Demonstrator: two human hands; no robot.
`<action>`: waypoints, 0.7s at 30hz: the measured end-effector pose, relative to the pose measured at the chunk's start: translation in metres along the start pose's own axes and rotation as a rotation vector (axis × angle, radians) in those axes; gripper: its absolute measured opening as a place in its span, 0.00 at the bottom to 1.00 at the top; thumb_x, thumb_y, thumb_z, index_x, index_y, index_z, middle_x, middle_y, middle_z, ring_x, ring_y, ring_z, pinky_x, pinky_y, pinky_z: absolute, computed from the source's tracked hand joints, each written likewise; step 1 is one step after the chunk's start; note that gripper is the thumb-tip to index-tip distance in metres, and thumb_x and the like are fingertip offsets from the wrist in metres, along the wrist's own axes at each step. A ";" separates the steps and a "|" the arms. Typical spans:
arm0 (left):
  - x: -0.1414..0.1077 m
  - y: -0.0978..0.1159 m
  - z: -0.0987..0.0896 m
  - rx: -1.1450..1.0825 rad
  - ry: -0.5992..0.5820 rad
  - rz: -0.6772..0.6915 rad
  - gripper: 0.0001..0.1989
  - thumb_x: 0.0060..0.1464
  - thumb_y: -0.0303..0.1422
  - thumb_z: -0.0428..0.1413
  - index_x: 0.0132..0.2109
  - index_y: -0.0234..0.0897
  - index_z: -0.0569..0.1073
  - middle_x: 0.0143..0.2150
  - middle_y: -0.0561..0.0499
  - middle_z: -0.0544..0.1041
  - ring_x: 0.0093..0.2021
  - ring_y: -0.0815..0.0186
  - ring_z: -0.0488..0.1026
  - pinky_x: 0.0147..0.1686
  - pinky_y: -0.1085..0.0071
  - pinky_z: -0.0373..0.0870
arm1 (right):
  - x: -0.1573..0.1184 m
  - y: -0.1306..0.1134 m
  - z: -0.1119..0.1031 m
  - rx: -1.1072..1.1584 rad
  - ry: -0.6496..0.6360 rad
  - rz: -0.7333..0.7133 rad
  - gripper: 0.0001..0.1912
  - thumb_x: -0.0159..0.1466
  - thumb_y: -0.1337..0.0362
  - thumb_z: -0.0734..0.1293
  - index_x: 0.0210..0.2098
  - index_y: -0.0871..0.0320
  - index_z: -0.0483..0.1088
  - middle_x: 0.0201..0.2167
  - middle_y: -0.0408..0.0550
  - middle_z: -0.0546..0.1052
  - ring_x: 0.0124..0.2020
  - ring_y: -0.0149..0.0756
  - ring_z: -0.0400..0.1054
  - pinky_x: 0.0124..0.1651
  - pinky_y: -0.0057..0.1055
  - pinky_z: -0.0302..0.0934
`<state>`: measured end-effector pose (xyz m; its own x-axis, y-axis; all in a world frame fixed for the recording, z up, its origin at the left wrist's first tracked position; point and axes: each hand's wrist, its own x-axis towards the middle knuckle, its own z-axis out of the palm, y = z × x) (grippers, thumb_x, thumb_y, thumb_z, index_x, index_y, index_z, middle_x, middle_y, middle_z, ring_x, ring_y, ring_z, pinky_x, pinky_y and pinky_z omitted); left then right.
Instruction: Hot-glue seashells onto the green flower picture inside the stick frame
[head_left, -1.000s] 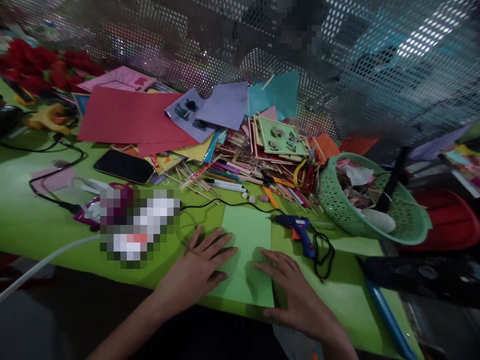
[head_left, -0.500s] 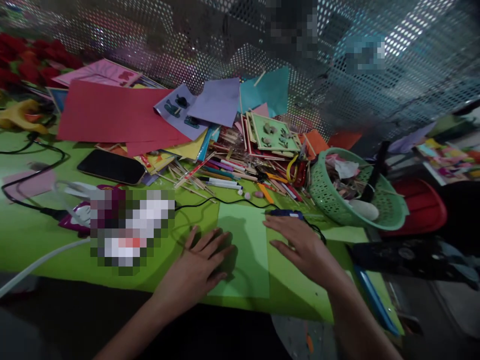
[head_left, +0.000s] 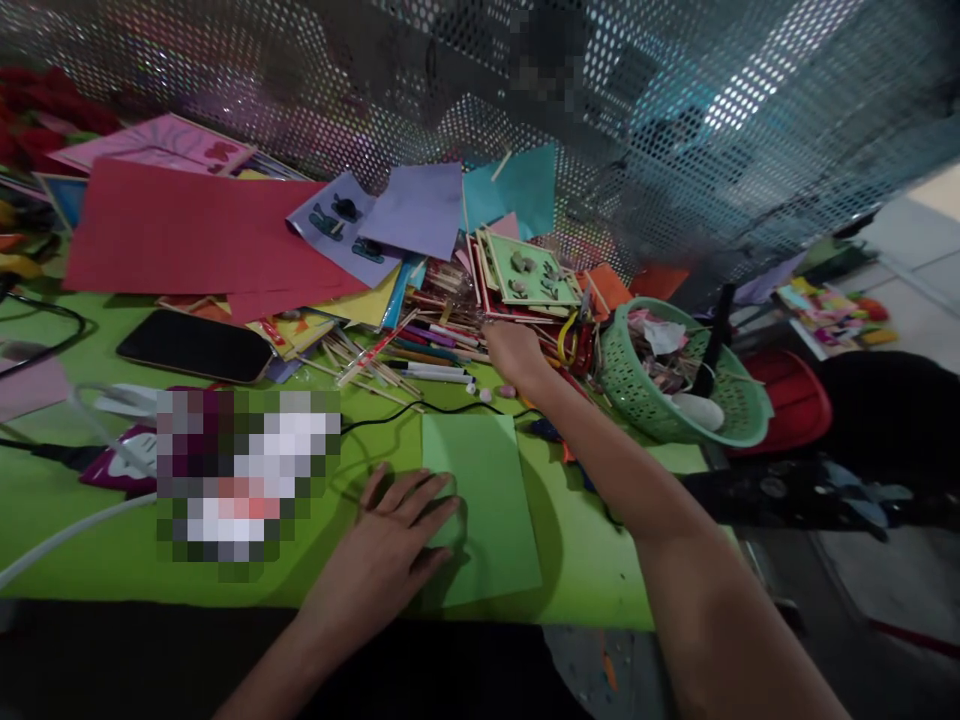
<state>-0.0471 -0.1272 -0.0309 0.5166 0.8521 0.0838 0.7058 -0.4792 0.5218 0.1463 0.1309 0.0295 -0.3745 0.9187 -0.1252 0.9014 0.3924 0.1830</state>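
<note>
Green paper (head_left: 491,500) is lying just right of the left hand (head_left: 405,525), on the green table (head_left: 589,560). Left hand is resting with fingers spread over the sheet's left edge, I'm guessing to stop it sliding. Right hand (head_left: 514,350) is sitting well beyond the left, over the pens (head_left: 442,373); its fingertips are hiding in clutter on my feed, so I can't tell whether they're pinching anything. Glue gun (head_left: 546,430) is lying partly behind the right forearm, probably parked for easy reach. Sheet is looking rectangular, plain light green; I'm seeing no marks, just shadow by the left fingers.
</note>
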 end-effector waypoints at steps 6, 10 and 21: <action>0.001 -0.002 0.001 -0.035 0.022 -0.003 0.23 0.63 0.35 0.59 0.64 0.50 0.69 0.69 0.53 0.69 0.69 0.53 0.62 0.72 0.44 0.44 | 0.007 -0.005 0.001 -0.028 0.003 0.029 0.17 0.70 0.70 0.59 0.54 0.63 0.72 0.52 0.67 0.78 0.54 0.55 0.75 0.52 0.44 0.68; 0.001 0.000 0.000 -0.071 0.044 -0.004 0.22 0.64 0.36 0.59 0.64 0.50 0.69 0.69 0.52 0.69 0.69 0.54 0.62 0.72 0.45 0.45 | 0.005 -0.004 0.001 -0.036 -0.009 0.015 0.16 0.69 0.70 0.59 0.52 0.63 0.73 0.51 0.66 0.79 0.53 0.56 0.75 0.51 0.45 0.68; -0.005 0.005 0.001 -0.102 0.106 -0.013 0.23 0.61 0.35 0.61 0.62 0.46 0.71 0.67 0.50 0.71 0.69 0.55 0.63 0.74 0.45 0.43 | 0.002 0.000 0.002 -0.022 -0.042 -0.008 0.15 0.68 0.65 0.60 0.49 0.58 0.75 0.53 0.59 0.79 0.52 0.52 0.74 0.51 0.43 0.68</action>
<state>-0.0457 -0.1345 -0.0293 0.4500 0.8780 0.1631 0.6559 -0.4489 0.6068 0.1461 0.1322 0.0272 -0.3720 0.9131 -0.1670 0.8931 0.4011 0.2036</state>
